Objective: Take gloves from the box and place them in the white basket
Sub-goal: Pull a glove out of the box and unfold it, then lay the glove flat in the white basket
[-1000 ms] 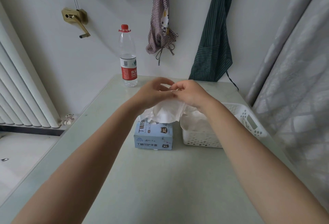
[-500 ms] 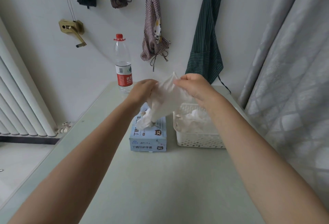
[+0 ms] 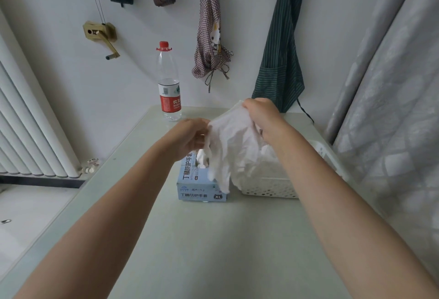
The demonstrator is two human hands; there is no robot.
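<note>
Both hands hold one white glove (image 3: pixel 234 141) aloft at the centre of the frame. The right hand (image 3: pixel 262 118) pinches the glove's upper edge, its fingers curled over the material. The left hand (image 3: pixel 190 136), slightly lower and to the left, grips the glove's left edge with curled fingers. The glove hangs stretched between them; its lower end drapes down in front of the box (image 3: pixel 202 187) and beside the near left corner of the white basket (image 3: pixel 268 189). Whether that lower end touches the box cannot be determined.

The blue box sits on the table (image 3: pixel 213 251) just below centre, with more white material protruding from its top opening. The basket stands immediately to the right of the box and already contains white gloves.

Step in hand, by judgement: the glove is extracted and is in transfer toward the basket.

The next move calls for carrying the glove rightward until it is over the basket opening, then releasing both grips so that it drops inside. The trailing end should clear the basket rim.

A water bottle (image 3: pixel 169 84) stands at the far edge of the table, well apart from the work.
</note>
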